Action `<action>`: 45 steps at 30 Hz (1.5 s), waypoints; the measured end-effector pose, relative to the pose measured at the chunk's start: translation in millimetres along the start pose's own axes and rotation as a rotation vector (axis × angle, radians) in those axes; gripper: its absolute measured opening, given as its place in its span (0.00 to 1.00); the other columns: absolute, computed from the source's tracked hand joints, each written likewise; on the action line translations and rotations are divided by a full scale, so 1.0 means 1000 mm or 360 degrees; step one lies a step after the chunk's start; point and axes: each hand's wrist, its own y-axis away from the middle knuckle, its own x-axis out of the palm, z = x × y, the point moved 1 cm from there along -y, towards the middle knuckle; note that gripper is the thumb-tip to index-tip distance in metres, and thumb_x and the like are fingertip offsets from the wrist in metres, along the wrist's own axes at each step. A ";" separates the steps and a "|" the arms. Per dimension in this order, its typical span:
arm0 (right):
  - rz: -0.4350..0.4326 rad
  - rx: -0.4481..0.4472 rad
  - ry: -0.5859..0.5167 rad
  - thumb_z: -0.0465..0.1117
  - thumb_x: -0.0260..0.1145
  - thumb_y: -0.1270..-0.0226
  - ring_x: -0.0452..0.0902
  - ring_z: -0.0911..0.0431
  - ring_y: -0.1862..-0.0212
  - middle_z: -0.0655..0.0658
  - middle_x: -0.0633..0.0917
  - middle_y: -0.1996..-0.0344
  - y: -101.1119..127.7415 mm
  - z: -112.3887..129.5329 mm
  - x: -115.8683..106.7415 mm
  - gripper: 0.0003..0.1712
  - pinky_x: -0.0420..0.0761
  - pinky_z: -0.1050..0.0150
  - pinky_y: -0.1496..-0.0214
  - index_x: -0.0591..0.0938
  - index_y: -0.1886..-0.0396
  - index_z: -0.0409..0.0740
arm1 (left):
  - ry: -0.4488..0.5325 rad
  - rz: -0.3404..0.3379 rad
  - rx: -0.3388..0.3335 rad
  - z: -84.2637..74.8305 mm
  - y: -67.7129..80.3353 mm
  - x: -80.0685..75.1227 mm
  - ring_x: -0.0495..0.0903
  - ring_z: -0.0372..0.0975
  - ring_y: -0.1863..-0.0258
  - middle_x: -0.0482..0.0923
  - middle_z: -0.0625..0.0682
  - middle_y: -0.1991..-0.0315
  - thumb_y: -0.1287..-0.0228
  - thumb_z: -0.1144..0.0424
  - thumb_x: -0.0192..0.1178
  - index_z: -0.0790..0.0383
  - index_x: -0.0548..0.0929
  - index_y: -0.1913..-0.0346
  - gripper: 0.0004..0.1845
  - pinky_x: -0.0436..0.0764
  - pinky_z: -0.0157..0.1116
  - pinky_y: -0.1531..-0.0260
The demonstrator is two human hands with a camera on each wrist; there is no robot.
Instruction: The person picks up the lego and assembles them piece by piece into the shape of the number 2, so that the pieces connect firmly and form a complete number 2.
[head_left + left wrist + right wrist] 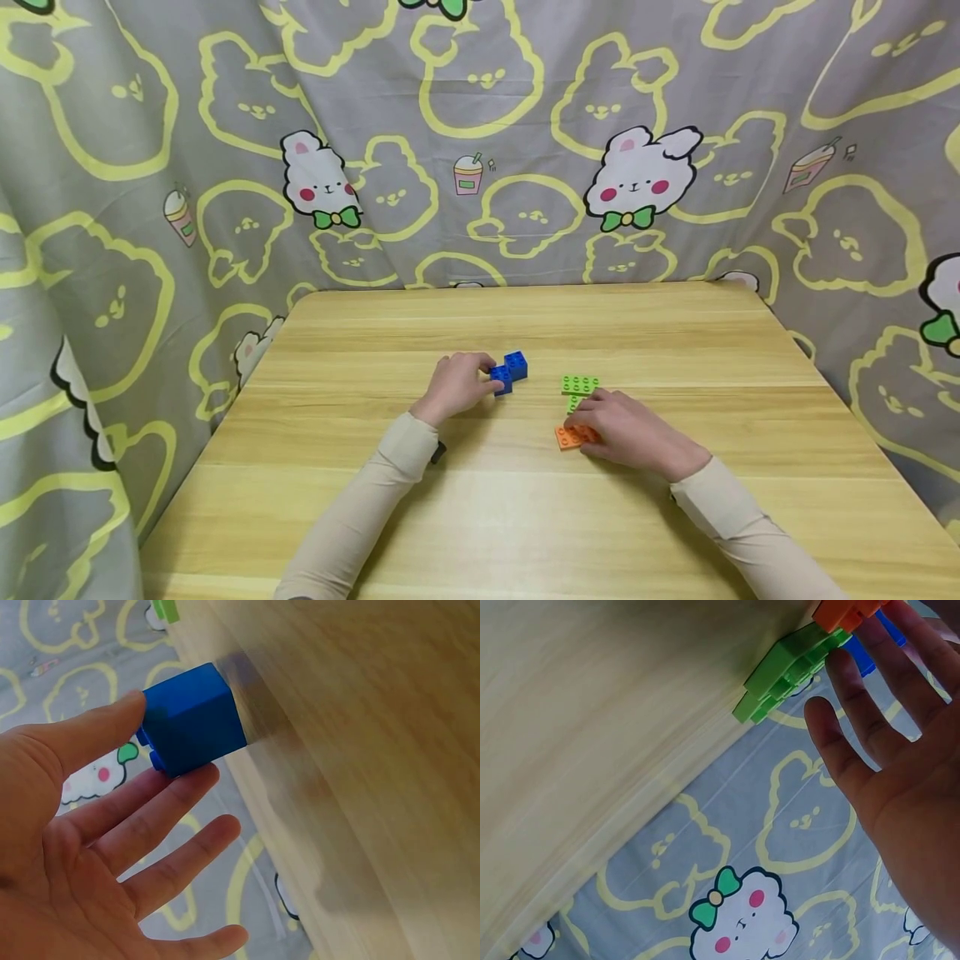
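My left hand pinches a blue toy brick between thumb and fingertips, its studs turned toward the palm in the left wrist view. Just behind it on the table stands a second blue brick. Over to the right, my right hand grips an orange studded brick, thumb on the near side and fingers on the far side. Beyond that lie two green bricks: the farther one sideways, the nearer one partly covered by my fingers. The right wrist view shows the orange brick at its top edge.
The bricks are near the middle of a light wooden table. A grey curtain with yellow outlines and white rabbits hangs along the table's back and sides. A small dark object shows beside my left sleeve.
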 end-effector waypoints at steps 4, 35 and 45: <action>-0.0008 -0.0005 -0.0006 0.44 0.79 0.40 0.80 0.52 0.50 0.51 0.88 0.55 0.000 0.001 0.000 0.16 0.80 0.51 0.45 0.89 0.52 0.48 | 0.0006 0.0008 -0.0016 0.000 0.000 0.001 0.85 0.48 0.49 0.88 0.55 0.50 0.32 0.54 0.69 0.62 0.86 0.44 0.20 0.73 0.54 0.41; -0.0037 -0.0023 -0.0034 0.46 0.77 0.36 0.77 0.56 0.57 0.55 0.89 0.59 -0.028 0.005 -0.003 0.13 0.78 0.54 0.52 0.88 0.53 0.52 | -0.0015 0.0021 0.0102 -0.021 0.018 -0.011 0.86 0.47 0.48 0.89 0.52 0.51 0.31 0.53 0.67 0.60 0.87 0.45 0.18 0.64 0.61 0.32; -0.0054 -0.0010 0.0001 0.44 0.77 0.37 0.76 0.57 0.60 0.54 0.89 0.60 -0.040 0.007 -0.001 0.13 0.79 0.59 0.56 0.88 0.55 0.49 | -0.0007 -0.0014 0.0178 -0.026 0.023 -0.014 0.86 0.49 0.48 0.89 0.52 0.52 0.31 0.54 0.68 0.61 0.87 0.47 0.17 0.61 0.66 0.31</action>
